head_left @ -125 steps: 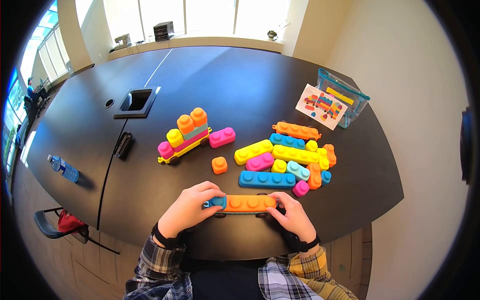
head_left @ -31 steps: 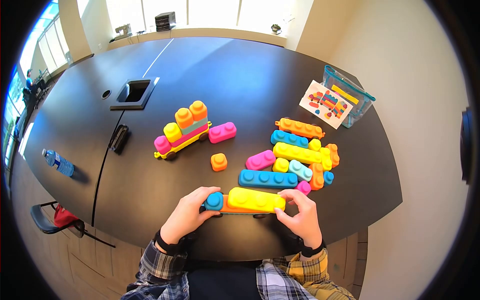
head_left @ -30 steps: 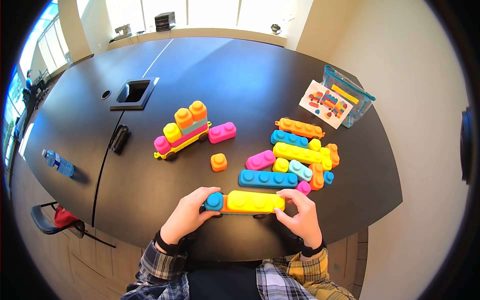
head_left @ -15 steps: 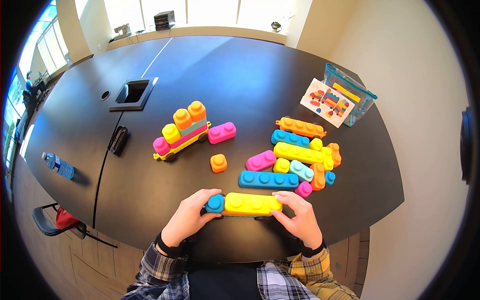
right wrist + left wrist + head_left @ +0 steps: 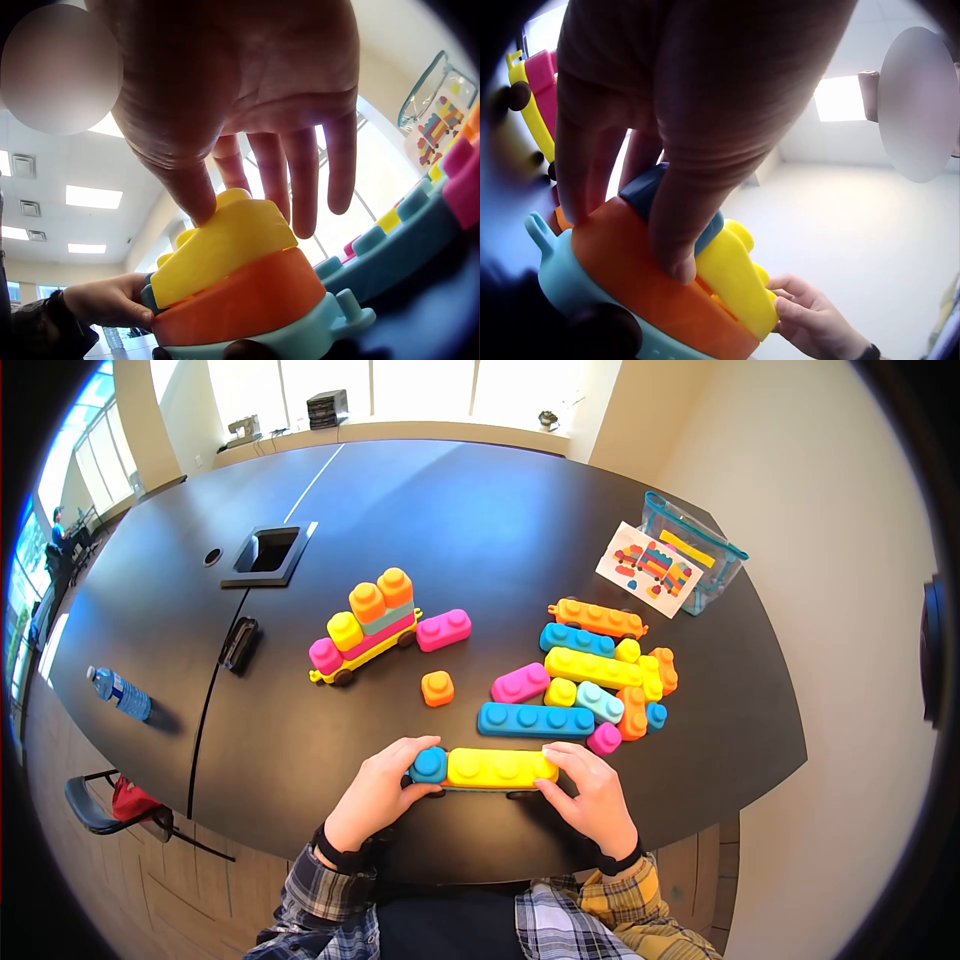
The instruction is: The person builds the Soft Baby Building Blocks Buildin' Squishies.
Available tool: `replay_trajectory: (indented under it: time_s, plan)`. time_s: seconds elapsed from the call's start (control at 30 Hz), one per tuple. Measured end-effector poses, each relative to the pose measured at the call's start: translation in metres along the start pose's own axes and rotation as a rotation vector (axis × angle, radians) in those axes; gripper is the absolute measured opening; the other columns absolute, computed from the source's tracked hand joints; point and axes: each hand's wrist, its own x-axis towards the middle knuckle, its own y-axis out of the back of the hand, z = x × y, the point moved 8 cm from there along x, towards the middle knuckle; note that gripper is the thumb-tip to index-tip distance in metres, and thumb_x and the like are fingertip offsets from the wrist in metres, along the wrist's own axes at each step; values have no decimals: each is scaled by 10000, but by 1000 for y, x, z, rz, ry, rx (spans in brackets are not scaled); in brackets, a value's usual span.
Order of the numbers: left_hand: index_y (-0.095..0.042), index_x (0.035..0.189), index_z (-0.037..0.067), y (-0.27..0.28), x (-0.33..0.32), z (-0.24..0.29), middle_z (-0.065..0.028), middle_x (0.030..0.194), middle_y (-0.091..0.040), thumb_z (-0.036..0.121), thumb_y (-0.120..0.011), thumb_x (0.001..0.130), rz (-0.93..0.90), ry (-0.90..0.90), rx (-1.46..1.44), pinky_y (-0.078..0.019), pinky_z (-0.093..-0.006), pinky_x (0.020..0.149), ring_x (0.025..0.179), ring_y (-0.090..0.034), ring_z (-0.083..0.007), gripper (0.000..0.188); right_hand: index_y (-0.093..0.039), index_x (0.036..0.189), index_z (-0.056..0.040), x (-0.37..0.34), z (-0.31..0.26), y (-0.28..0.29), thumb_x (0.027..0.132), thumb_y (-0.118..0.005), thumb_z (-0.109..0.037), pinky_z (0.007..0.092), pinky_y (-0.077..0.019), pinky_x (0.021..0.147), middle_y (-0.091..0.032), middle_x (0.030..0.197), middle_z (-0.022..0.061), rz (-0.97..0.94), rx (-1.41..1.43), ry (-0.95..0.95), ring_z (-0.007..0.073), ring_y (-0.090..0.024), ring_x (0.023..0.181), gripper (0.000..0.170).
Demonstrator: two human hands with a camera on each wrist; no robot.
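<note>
Yellow block (image 5: pixel 500 768) sits over the orange block (image 5: pixel 615 247), on the light-blue wheeled base (image 5: pixel 562 277), near edge of the desk (image 5: pixel 300 760), right in front of the person. Left hand (image 5: pixel 372 790): thumb and fingers pinch the small blue block (image 5: pixel 429 765) end, thumb reaching down onto the orange. Right hand (image 5: pixel 592 795): thumb and index pinch the far end of the yellow; other fingers spread behind, nothing in them.

Left wrist view shows an open seam between yellow and orange, so my read is it's not fully seated. To do it well: line the yellow's side faces up with the orange, its end close beside the small blue block, then push straight down over the studs, not just on the end. End-only pressure could rock it up at the blue side. Left fingers should brace low on the orange, since the base has wheels and may roll. Long blue block (image 5: pixel 535 719) lies just behind; mind the knuckles. Check the seam from the side; it should look even along its length.
</note>
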Motion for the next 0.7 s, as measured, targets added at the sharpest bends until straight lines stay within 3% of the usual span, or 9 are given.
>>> replay_trajectory:
  time_s: [0.23,0.47,0.7]
  plan:
    - [-623,1364,59,-2,-1,-3,-156,1231,-711,88,-877,809,7,4,-17,-569,-434,981,1138,-690,-387,611,-715,1249,-110,1,0,-12,898,-818,-228,433,-542,894,-683,1201,106,-76,41,7,323,-678,1059,385]
    - [-624,1358,55,-2,-1,-3,-159,1227,-711,86,-880,804,17,0,-17,-570,-433,978,1135,-691,-386,612,-710,1268,-125,6,-5,-14,888,-824,-225,425,-521,839,-665,1188,98,-127,-52,60,308,-666,1030,409]
    - [-624,1362,57,-1,-2,-4,-158,1231,-711,84,-876,809,15,1,-17,-571,-433,981,1142,-690,-384,608,-686,1337,-103,4,0,-14,901,-824,-205,422,-546,913,-675,1189,126,-112,107,-5,338,-678,1055,469]
